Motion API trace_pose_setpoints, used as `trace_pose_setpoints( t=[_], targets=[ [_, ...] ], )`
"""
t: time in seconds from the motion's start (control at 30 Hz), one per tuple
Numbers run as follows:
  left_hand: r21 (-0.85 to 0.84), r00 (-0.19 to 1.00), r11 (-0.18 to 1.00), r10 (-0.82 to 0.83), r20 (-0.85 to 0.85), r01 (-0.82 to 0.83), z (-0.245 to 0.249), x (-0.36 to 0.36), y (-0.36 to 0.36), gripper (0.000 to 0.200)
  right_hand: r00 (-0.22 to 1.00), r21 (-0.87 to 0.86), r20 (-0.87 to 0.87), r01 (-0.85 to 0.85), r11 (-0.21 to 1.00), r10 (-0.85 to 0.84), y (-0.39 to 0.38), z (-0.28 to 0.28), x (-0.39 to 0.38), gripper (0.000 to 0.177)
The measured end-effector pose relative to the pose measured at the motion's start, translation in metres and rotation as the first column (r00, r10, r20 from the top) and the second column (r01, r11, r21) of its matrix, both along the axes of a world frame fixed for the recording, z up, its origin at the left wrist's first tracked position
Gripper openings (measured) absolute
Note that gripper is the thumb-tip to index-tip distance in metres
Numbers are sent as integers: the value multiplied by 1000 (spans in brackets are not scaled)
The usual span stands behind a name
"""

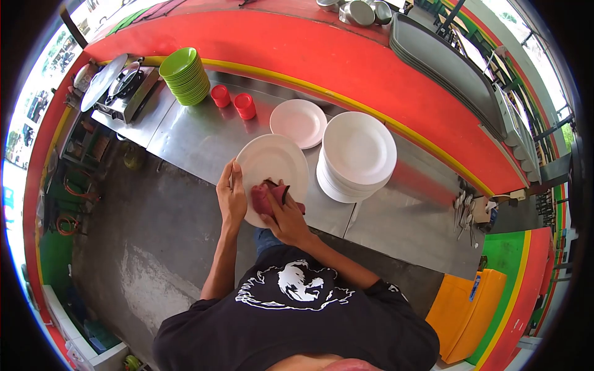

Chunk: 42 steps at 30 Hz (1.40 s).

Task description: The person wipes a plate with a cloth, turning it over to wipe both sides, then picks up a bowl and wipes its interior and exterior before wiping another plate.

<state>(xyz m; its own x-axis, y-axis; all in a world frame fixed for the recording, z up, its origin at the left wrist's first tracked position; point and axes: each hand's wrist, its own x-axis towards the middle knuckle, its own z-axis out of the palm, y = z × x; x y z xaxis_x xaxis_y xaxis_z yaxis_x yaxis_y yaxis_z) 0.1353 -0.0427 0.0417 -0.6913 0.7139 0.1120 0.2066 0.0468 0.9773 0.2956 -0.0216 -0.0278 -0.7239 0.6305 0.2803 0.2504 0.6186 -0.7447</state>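
Observation:
A white plate (272,157) is held up over the front edge of the steel counter. My left hand (232,196) grips its left rim, fingers closed on the edge. On the lower part of the plate's face, my right hand (286,216) presses a dark red cloth (263,199), its fingers partly over the folds. Just behind the held plate lies a smaller white plate (298,123) on the counter. A tall stack of white plates (359,151) stands to the right of my hands.
On the steel counter (396,210) stand green bowls (185,77), two red cups (244,106) and a stove (130,93). Cutlery (461,213) lies at the far right. Grey trays (439,62) rest on the red ledge (297,46). An orange box (464,312) is lower right.

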Motion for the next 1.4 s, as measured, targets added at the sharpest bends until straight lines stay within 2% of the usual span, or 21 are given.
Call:
trace_pose_setpoints(
  t=[0.13,0.23,0.33,0.37,0.47,0.57,0.67,0.7,0.87,1.0,1.13,1.23,1.33,1.4],
  targets=[
    [1,994,998,-58,90,58,-9,4,-6,43,996,104,-71,-47,993,55,12,5,-18,76],
    [18,992,997,-71,100,69,-12,8,-12,43,996,173,44,70,982,-79,31,8,-24,77],
    [33,985,998,-65,158,61,-13,7,-20,44,972,206,64,207,956,-225,38,10,-19,77],
    [37,980,998,-63,190,57,-13,5,-22,44,969,216,67,220,951,-240,35,11,-14,76],
    [38,989,999,-25,148,19,-11,4,-29,44,967,166,75,230,959,-245,19,-9,-2,77],
    [70,982,997,9,189,-23,-18,-1,-32,43,987,96,142,58,994,-71,-4,-11,9,77],
    [43,985,999,-19,171,11,-24,0,-32,45,987,114,114,-122,986,109,-16,-5,6,79],
    [31,983,999,-39,177,34,-24,3,-33,44,988,92,86,-137,986,129,-16,0,1,79],
    [26,981,993,-114,155,112,-24,9,-36,42,992,220,121,18,975,-46,11,4,-14,79],
    [12,980,998,-58,189,57,-17,6,-46,42,969,220,102,199,955,-226,22,4,-11,79],
    [88,979,996,7,203,-25,-21,-1,-50,43,946,187,205,215,958,-253,6,-13,7,78],
    [94,984,993,55,170,-71,-25,-4,-52,44,949,192,296,57,980,-113,-16,-14,16,78],
    [66,986,997,29,163,-41,-28,-2,-51,44,985,100,153,-92,991,76,-30,-11,2,80],
    [58,982,998,-17,188,6,-30,2,-50,42,993,138,93,-88,987,75,-27,-8,-13,82]
  ],
)
